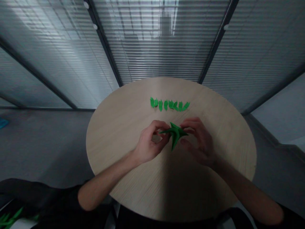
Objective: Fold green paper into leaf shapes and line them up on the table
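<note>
Left hand (149,144) and right hand (197,141) both curled, fingertips pinching a pointed, star-like green folded-paper piece (175,133) from either side, held over the middle of a round light-wood table (119,152). A row of small green folded-paper leaf shapes (169,105) lies on the tabletop just beyond the hands, side by side. More green paper pieces (8,219) show at lower left, near a dark sleeve (47,197).
</note>
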The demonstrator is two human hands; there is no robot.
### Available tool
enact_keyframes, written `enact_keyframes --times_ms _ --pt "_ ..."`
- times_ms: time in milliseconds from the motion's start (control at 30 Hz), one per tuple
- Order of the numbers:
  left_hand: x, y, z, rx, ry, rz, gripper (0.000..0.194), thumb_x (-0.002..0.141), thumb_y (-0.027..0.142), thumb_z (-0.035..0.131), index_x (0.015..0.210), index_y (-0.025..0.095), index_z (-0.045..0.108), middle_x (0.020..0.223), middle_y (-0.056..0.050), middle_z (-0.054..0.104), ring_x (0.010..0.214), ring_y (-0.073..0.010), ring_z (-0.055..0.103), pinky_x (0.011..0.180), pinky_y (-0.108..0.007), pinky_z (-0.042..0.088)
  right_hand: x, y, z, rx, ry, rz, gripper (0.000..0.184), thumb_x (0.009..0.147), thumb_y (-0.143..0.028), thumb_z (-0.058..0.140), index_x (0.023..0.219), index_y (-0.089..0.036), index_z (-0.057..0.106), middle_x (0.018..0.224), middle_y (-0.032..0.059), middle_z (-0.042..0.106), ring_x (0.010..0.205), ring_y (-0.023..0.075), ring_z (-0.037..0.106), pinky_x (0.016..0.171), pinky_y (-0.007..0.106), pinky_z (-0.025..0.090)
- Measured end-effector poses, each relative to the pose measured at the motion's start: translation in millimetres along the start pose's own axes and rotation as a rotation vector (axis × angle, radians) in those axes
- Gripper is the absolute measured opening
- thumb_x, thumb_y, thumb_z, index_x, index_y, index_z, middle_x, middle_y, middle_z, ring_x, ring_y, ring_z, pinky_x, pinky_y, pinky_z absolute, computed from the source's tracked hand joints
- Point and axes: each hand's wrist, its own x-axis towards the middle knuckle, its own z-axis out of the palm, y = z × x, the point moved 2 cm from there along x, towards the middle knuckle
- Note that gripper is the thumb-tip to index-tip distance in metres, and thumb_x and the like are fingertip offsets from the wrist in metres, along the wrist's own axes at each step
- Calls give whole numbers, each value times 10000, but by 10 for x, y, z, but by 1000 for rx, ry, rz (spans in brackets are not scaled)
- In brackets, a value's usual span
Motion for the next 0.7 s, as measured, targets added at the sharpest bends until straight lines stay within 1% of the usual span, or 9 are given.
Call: enact_keyframes --times_ms 33,100,233,333,433,467,533,600,700 --pt "-1 -9 5 -27 -8 -4 178 935 111 656 1075 205 600 983 -36 720 812 -112 711 675 -206 603 -2 -1 8 -20 -6 -15 428 887 -147 714 1286 -273 627 1234 73 563 1046 202 645 842 355 636" --pt "6 -15 13 -61 -33 13 127 948 116 648 1024 204 596 986 -45 711 816 -114 698 677 -214 600 2 -1 31 -58 -2 -39 399 872 -133 729 1237 -265 636 1199 69 579 1027 202 647 802 344 630" --pt "45 33 5 -17 -69 115 109 954 81 624 946 189 619 955 -61 712 835 -123 691 697 -229 595 19 4 73 -106 34 -74 276 879 -131 742 1111 -252 654 1076 35 609 898 159 650 718 292 610" --pt "68 98 -17 18 -84 182 151 912 56 634 994 180 650 958 -81 721 846 -151 703 691 -259 605 26 9 79 -137 65 -107 190 888 -130 738 1019 -241 657 994 12 597 812 130 624 661 256 590" --pt "66 147 -27 4 -143 205 313 833 45 621 1123 158 657 1061 -130 718 921 -195 716 702 -297 638 25 10 70 -167 94 -120 182 882 -129 741 1004 -235 656 988 16 590 821 136 625 657 252 595" --pt "61 153 -26 -2 -159 206 353 820 55 636 1160 148 650 1094 -144 713 949 -206 718 720 -309 649 23 9 65 -181 107 -125 188 879 -128 742 1008 -234 655 988 17 588 825 139 625 657 253 595" --pt "48 149 -19 5 -165 208 372 820 115 726 1183 140 645 1127 -153 710 973 -218 721 738 -315 659 19 5 59 -214 127 -143 194 877 -124 737 1011 -236 650 976 16 586 819 142 620 656 258 588" --pt "38 130 -10 22 -138 201 318 848 176 795 1134 154 659 1104 -133 722 941 -199 729 725 -291 655 16 7 61 -244 130 -155 195 880 -123 734 1008 -239 643 962 14 585 812 146 614 659 268 577" --pt "30 104 -5 42 -102 191 161 925 179 755 1064 173 674 1046 -101 745 882 -163 739 711 -263 644 13 21 76 -268 118 -170 206 879 -126 744 1009 -243 635 956 13 586 812 153 606 668 285 565"
